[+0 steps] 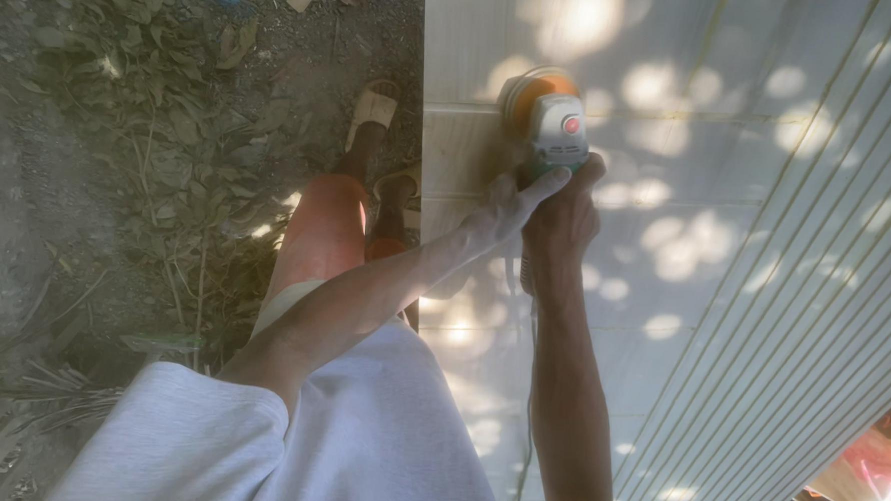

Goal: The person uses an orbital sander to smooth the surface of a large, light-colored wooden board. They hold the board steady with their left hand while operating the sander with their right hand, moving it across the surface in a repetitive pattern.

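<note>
A small power sander [554,120] with a white body, a red round button and an orange pad rests on a pale wooden panel [726,243]. My right hand [564,218] grips the sander's rear handle from below. My left hand [508,205] lies dusty beside it, fingers stretched along the handle and touching the tool. A thin cord [530,405] hangs down from the sander beside my right forearm.
The panel has long grooved strips [813,327] running diagonally on its right side. Left of its edge is bare ground with dry leaves [150,127]. My legs and sandalled feet [373,112] stand there. A pink and white bag [881,475] lies at the lower right.
</note>
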